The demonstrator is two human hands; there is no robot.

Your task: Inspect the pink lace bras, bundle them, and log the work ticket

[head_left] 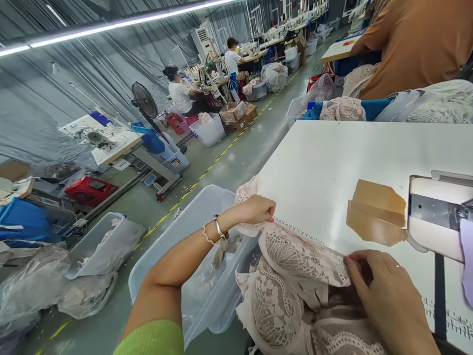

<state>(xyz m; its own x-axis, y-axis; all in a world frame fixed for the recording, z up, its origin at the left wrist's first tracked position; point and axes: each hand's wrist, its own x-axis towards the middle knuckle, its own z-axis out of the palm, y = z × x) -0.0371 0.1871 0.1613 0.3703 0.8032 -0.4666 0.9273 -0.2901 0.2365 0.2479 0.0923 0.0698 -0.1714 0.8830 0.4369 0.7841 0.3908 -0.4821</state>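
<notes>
A pale pink-beige lace bra (291, 251) hangs over the near left edge of the white table. My left hand (256, 209) is closed in a pinch on its upper edge at the table's corner. Toward the right, my right hand (388, 291) pinches the same edge between thumb and fingers. The edge runs fairly straight between both hands, with a narrow strip of small dark marks along it; whether this is trim or a tape I cannot tell. More beige lace cups (275, 301) bunch below, in front of me.
The white table (318, 153) carries a piece of brown tape or card (377, 212) beside a sewing machine's bed (432, 202). A translucent plastic bin (158, 261) stands below my left arm. A person in a brown top (417, 49) sits beyond the table.
</notes>
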